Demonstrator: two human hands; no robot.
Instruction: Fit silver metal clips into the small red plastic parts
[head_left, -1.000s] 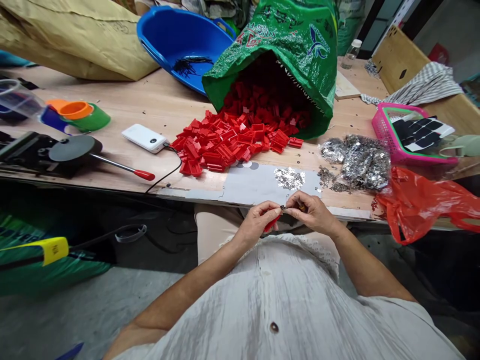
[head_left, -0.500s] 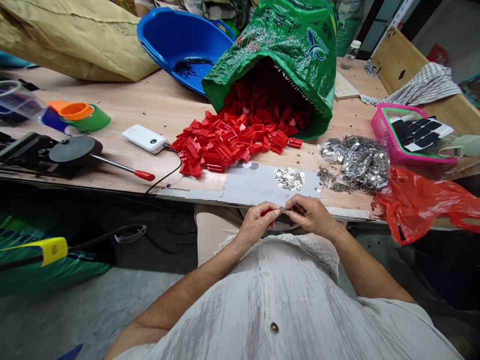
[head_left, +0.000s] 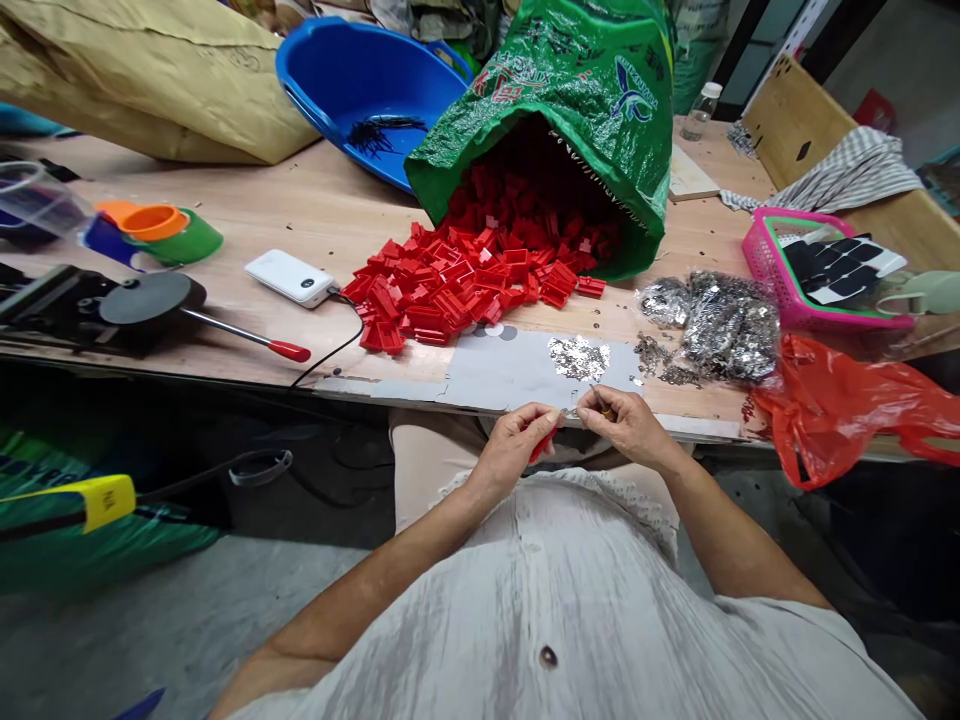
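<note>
My left hand (head_left: pixel 511 446) is closed on a red plastic piece (head_left: pixel 541 444), most of it hidden by the fingers. A tiny shiny metal bit (head_left: pixel 568 412) shows between the two hands at the fingertips. In my right hand (head_left: pixel 628 428) a thin pointed tool (head_left: pixel 602 401) with a yellowish part sticks up past the fingers; its exact kind is unclear. Both hands are over my lap at the table's front edge. Just beyond them, a pile of small silvery metal pieces (head_left: pixel 578 358) lies on a grey sheet (head_left: pixel 495 372).
Red plastic pieces (head_left: pixel 442 285) spill from a green sack (head_left: pixel 570 75). On the right are a clear bag of metal parts (head_left: pixel 731 330), a red plastic bag (head_left: pixel 855 405) and a pink basket (head_left: pixel 765 265). Leftward lie a white power bank (head_left: pixel 289 277) and a red-tipped lever press (head_left: pixel 154 300).
My right hand has drawn slightly right, away from my left, and the tool now points up out of its fingers. The red piece shows more plainly in my left hand.
</note>
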